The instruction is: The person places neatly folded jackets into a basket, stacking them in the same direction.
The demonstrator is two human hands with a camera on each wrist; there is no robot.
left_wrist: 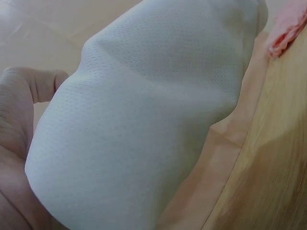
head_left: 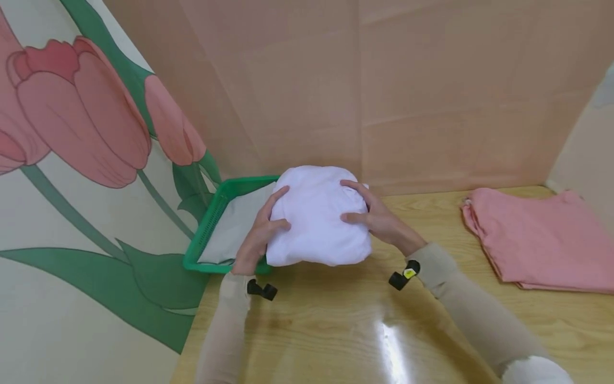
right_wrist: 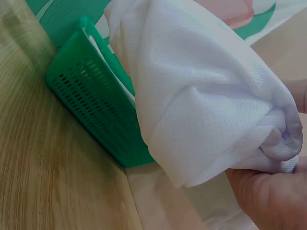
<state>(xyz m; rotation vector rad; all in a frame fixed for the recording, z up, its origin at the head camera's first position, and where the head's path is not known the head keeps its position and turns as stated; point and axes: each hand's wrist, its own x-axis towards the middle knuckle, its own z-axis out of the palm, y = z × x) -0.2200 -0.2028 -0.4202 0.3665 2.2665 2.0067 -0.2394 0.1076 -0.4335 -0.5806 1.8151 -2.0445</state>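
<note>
Both hands hold a folded white cloth (head_left: 318, 216) up above the table, one at each side. My left hand (head_left: 261, 232) grips its left side, thumb and a finger over the top face. At the right side my right hand (head_left: 379, 216) grips it the same way. In the left wrist view the white cloth (left_wrist: 134, 115) shows a fine dotted mesh weave and bulges beside the thumb. The right wrist view shows the white cloth (right_wrist: 201, 96) with tucked, rolled layers at the end near the right hand (right_wrist: 273, 196). Fingers beneath the cloth are hidden.
Behind the left hand stands a green perforated basket (head_left: 192, 256) with a flat grey cloth (head_left: 240, 221) inside; the white cloth overlaps its right part. A folded pink cloth (head_left: 542, 240) lies on the right of the wooden table (head_left: 326, 325). A brown sheet (head_left: 297, 90) hangs behind.
</note>
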